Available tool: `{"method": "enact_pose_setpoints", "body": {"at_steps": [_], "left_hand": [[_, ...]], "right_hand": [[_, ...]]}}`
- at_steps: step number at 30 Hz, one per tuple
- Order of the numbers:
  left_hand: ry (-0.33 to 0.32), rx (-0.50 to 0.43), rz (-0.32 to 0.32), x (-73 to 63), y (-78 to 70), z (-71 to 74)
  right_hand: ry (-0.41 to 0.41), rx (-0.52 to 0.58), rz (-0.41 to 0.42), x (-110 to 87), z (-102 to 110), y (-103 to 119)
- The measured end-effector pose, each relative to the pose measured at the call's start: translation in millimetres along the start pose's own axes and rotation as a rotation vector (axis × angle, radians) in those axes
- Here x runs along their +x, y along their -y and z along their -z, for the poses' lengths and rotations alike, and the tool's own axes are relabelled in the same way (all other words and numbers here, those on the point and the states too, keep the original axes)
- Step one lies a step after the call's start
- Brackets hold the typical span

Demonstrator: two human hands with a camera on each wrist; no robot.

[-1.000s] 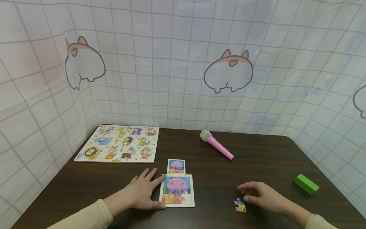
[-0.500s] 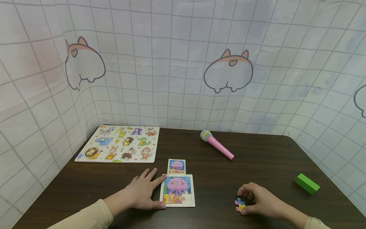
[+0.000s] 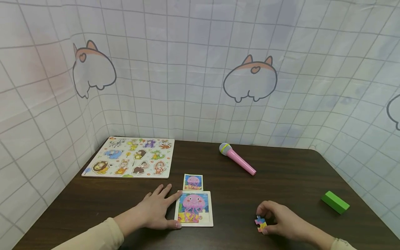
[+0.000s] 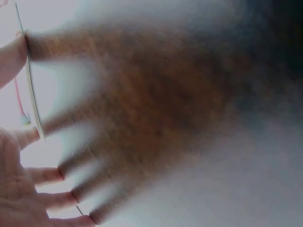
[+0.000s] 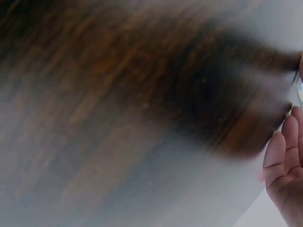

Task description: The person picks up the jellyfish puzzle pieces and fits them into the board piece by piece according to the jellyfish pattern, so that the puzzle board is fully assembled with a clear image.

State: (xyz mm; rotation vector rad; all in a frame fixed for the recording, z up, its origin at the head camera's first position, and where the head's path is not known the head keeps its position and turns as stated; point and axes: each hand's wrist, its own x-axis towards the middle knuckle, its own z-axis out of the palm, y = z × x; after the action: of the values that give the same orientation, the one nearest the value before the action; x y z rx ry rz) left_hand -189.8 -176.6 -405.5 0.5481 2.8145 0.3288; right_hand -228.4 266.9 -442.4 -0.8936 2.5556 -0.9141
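In the head view a square jigsaw tray [image 3: 211, 215] lies on the dark table, its jellyfish picture filled in except for a bare lower right corner. Against the tray's left edge rests my left hand [image 3: 157, 210], fingers spread, index fingertip and thumb touching the frame. To the right, my right hand [image 3: 285, 220] pinches a blue, pink and yellow jigsaw piece [image 3: 261, 224] between thumb and curled fingers, at the tabletop. A small jellyfish picture card [image 3: 193, 182] lies just beyond the tray. In the right wrist view the piece is hidden from sight.
An animal puzzle board [image 3: 129, 158] lies at the back left. A pink toy microphone [image 3: 239, 160] lies at the back middle, and a green block [image 3: 335, 202] near the right edge. A grid-patterned curtain [image 3: 175, 69] stands behind the table.
My right thumb and fingers have closed on the jigsaw piece, which has shifted slightly left and tipped a little. My left hand has stayed at the tray.
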Motion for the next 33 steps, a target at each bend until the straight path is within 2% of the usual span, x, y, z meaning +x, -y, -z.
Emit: {"method": "enact_pose_setpoints", "body": {"at_steps": [3,6,11,20,33], "left_hand": [[-0.005,0.003,-0.002,0.2,0.5,-0.8],[-0.009,0.006,-0.006,1.2,1.7,-2.2],[-0.013,0.001,-0.008,2.4,3.2,-4.0],[-0.007,0.006,-0.006,1.5,2.8,-2.6],[-0.001,0.005,-0.005,1.7,3.6,-2.6]], "right_hand": [[0.011,0.032,-0.039,-3.0,5,33],[0.011,0.042,-0.061,-4.1,7,47],[0.022,0.100,-0.060,-1.5,6,50],[0.012,0.179,0.008,10.1,3,54],[0.014,0.322,-0.084,44.6,-4,75]]}}
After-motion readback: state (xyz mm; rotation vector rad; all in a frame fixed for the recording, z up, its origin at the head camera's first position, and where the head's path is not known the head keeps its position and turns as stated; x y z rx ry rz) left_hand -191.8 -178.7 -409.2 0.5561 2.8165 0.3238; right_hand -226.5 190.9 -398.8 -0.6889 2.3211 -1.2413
